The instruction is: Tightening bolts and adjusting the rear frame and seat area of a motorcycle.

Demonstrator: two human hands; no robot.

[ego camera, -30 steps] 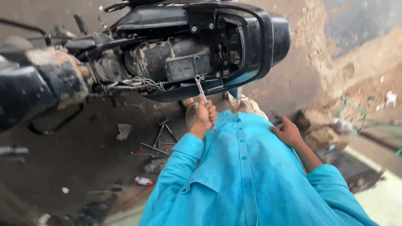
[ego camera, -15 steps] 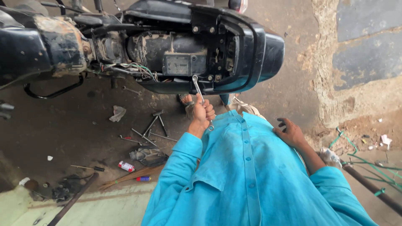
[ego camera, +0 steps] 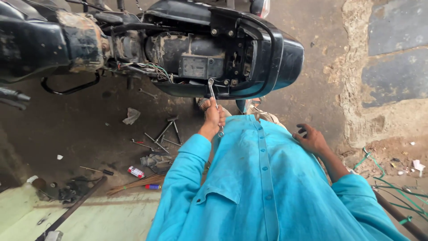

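My left hand (ego camera: 214,117) is closed round a metal spanner (ego camera: 212,93), whose upper end sits on a fitting at the lower edge of a black motorcycle's open rear frame (ego camera: 267,53). A grey box-shaped part (ego camera: 200,66) with loose wires (ego camera: 151,70) lies just above the spanner head. My right hand (ego camera: 312,139) rests empty on my knee, fingers loosely curled, beside my turquoise shirt (ego camera: 263,187).
Several hand tools (ego camera: 162,136), a crumpled rag (ego camera: 131,116), a small red-and-white tube (ego camera: 136,172) and a bundle of thin sticks (ego camera: 133,184) lie on the dirty floor at left. A rough stone wall (ego camera: 383,76) stands at right, green wires (ego camera: 392,187) below it.
The view has shifted so the motorcycle fills more of the top. My left hand stays on the spanner at the frame; my right hand remains on my knee.
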